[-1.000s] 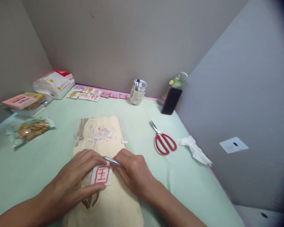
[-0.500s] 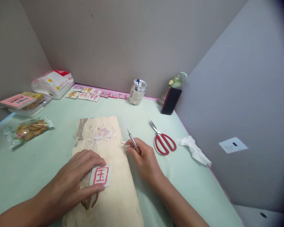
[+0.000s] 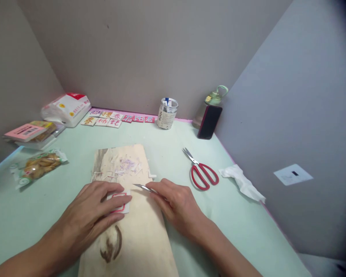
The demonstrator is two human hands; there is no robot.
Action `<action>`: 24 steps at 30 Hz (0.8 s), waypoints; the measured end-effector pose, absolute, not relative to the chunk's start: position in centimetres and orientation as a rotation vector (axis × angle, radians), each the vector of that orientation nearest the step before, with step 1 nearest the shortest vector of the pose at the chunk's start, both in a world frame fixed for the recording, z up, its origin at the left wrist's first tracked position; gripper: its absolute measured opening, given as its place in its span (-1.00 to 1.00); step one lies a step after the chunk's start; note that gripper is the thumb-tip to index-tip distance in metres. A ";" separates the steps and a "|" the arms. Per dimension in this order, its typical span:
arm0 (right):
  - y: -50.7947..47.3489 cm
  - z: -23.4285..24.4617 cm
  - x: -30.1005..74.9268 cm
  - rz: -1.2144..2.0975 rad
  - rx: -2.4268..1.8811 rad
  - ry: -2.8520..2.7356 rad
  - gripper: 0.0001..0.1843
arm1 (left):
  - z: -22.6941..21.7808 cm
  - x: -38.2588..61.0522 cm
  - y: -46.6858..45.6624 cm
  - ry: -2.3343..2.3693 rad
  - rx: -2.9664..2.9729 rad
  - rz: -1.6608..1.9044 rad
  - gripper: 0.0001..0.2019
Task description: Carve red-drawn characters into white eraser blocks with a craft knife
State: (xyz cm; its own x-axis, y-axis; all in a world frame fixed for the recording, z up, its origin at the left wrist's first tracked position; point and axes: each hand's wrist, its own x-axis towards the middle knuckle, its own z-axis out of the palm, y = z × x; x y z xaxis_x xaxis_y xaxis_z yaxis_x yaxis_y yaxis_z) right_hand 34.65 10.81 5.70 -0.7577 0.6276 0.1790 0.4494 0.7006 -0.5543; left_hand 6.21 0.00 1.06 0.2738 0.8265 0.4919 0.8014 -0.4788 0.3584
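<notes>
My left hand lies over a small white card with a red printed character, pinning it to a pale wooden board; the fingers cover most of the card. My right hand pinches a thin metal craft knife, its tip pointing left, just right of the card. Small paper scraps are scattered on the board's far end.
Red-handled scissors and a crumpled tissue lie to the right. A jar, a bottle with a dark phone, a row of character cards, a tissue pack, boxes and a snack bag stand on the green table.
My right hand went out to the board's right edge with the knife, then came back beside the card. My left hand slid further over the card and shifted it up the board.
</notes>
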 end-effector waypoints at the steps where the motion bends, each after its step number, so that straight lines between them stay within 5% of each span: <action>1: 10.8 5.7 34.6 0.685 -0.833 -2.557 -0.68 | 1.1 6.4 0.0 1.558 2.480 1.025 -0.75; 11: 10.7 6.1 34.8 0.751 -0.789 -2.576 -0.72 | 1.6 6.5 -0.1 1.541 2.287 1.097 -0.83; 16: 10.6 6.1 34.6 0.742 -0.760 -2.559 -0.76 | 0.0 5.8 -0.5 1.805 2.251 0.991 -0.50; 24: 10.2 6.7 34.3 0.740 -0.825 -2.665 -0.81 | -0.5 6.7 -1.1 1.902 2.160 0.919 -0.54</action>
